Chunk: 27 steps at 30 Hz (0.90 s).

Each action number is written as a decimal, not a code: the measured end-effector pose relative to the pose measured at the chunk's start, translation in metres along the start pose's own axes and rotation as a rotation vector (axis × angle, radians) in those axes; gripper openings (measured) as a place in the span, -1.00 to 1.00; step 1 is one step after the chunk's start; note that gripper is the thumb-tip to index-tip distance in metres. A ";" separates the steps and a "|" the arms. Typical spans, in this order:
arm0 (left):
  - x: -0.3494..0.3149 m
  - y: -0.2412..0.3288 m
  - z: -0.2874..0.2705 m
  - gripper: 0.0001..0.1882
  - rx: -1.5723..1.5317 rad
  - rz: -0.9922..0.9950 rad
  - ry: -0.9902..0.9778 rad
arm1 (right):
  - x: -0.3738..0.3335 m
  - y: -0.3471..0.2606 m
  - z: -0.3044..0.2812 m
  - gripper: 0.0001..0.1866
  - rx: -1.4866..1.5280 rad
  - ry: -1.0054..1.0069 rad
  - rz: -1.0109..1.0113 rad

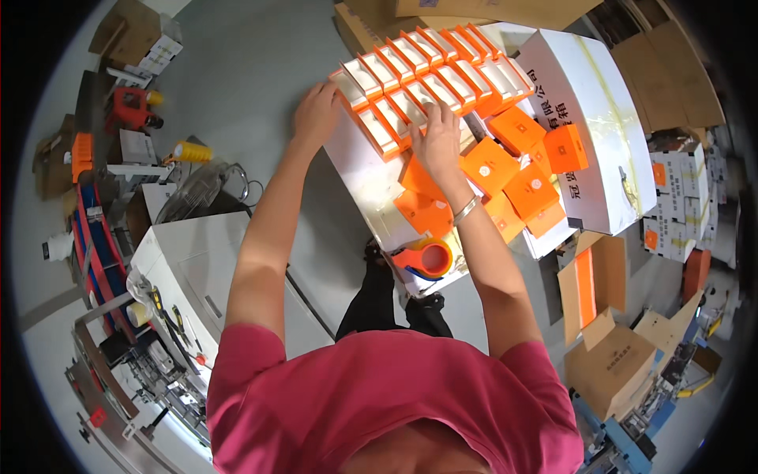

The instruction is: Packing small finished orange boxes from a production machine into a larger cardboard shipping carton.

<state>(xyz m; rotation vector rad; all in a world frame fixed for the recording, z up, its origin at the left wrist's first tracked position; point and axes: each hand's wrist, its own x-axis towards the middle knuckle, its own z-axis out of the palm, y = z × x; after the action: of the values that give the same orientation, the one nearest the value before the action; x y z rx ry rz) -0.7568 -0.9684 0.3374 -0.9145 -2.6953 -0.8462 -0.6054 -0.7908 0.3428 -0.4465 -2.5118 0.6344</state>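
Two rows of small orange boxes (418,83) stand at the table's far side, lids raised and white inserts showing. My left hand (314,114) is at their left end, its fingers curled over the corner of an end box. At the near edge of the front row, my right hand (438,142) grips a box, thumb at the front and fingers over the top. A metal bangle (466,210) circles the right wrist. Closed orange boxes (530,192) lie in a loose heap beside and below that hand. Some fingertips are hidden.
An orange tape dispenser (426,258) rests at the white table's near corner. A large white carton (592,130) stands right of the heap. An open brown carton (608,359) is at lower right; a white cabinet (197,265) with tools on top stands left.
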 end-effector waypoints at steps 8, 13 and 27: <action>0.071 -0.009 0.032 -0.58 0.142 0.189 -0.230 | 0.023 0.007 0.024 -0.39 -0.145 -0.224 0.124; 0.102 -0.018 0.046 -0.50 0.288 0.413 -0.448 | 0.017 -0.004 0.033 -0.32 -0.384 -0.353 0.166; 0.119 -0.033 0.058 -0.66 0.299 0.755 -0.524 | 0.026 -0.004 0.036 -0.41 -0.359 -0.371 0.193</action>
<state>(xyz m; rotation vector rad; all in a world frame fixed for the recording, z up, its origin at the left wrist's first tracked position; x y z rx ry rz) -0.8702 -0.8969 0.3134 -2.0765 -2.3683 -0.0404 -0.6468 -0.7957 0.3274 -0.7694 -2.9766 0.3568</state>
